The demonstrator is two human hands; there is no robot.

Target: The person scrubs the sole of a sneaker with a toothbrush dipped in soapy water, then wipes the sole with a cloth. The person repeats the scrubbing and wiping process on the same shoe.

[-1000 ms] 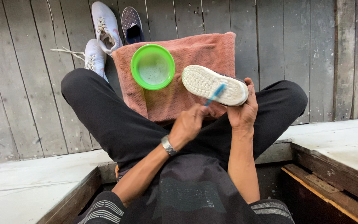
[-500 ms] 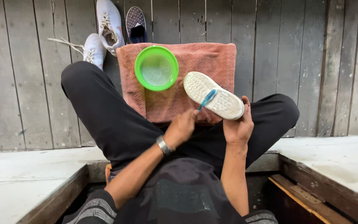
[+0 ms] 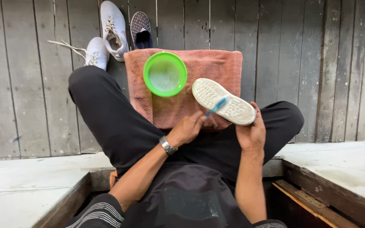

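Left hand (image 3: 187, 128) gripping blue brush (image 3: 217, 105) — bristles on white shoe (image 3: 222, 101), right hand (image 3: 252, 133) clasping shoe

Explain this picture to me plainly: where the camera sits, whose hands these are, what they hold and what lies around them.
The camera sits on the person's head and looks down, so the arms and crossed legs are their own. The left hand grips a blue brush against a white shoe sole. The right hand holds that shoe sole-up with its fingers at the edge. On the grey plank floor lies a pink towel bearing a green bowl. Behind it lie two white shoes, one laced, and a dark insole.
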